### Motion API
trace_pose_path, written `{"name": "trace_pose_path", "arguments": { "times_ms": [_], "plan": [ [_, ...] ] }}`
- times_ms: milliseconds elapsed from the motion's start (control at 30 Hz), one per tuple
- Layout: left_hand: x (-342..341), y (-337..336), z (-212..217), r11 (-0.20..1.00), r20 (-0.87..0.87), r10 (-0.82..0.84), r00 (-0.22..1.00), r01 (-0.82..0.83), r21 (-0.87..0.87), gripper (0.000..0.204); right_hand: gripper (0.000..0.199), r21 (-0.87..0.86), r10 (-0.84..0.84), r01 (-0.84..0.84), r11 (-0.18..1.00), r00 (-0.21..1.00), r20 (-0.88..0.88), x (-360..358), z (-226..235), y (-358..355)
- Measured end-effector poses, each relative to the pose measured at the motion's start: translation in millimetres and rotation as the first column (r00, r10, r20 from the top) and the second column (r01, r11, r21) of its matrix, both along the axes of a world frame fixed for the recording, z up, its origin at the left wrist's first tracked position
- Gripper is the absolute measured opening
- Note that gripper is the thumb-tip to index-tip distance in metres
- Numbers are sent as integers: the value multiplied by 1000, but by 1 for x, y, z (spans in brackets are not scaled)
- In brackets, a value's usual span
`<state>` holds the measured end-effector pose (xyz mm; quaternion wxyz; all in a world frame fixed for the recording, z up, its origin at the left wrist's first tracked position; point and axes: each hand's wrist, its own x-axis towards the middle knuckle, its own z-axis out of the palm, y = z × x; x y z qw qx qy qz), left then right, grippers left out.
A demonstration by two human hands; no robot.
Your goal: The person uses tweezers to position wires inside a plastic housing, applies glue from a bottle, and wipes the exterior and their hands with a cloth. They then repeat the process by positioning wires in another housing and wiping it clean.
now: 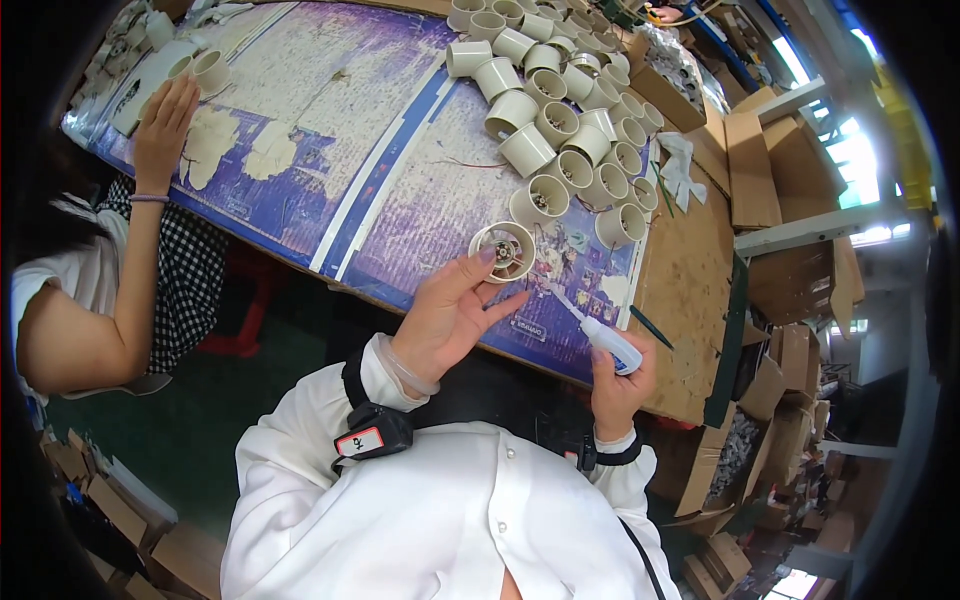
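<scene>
My left hand reaches to the table's near edge and pinches the rim of a cream plastic cup-shaped housing between thumb and fingers. The housing's open end faces up and shows a small metal part with spokes inside. In my right hand is a white squeeze glue bottle, gripped round its body. Its thin nozzle points up and left toward the housing, with a gap between them. Just beyond, several similar housings stand or lie with small parts and thin wires in them.
A big heap of cream housings covers the table's far right. A dark green pen-like stick and a white glove lie at the right. On the left, a co-worker's hand rests by two housings. Cardboard boxes stand at right.
</scene>
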<state>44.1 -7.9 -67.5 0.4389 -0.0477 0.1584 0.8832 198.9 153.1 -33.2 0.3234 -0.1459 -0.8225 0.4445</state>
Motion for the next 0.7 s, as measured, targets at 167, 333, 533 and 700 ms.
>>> {"name": "trace_pose_path", "arguments": {
  "times_ms": [167,333,533,700],
  "plan": [
    [2,-2,-1,1000,12,-8,1000,7,22,36,25,-66,-39,41,997,999,30,0,3,-2],
    [3,-2,-3,999,12,-39,999,39,24,36,25,9,-2,2,1000,999,36,0,10,-1],
    [2,-5,-3,998,14,-38,999,38,44,37,24,126,41,-45,991,999,30,-4,18,-1],
    [1,-5,-1,999,16,-37,999,36,40,37,23,137,56,-59,989,998,27,-4,21,-1]
  ]
}}
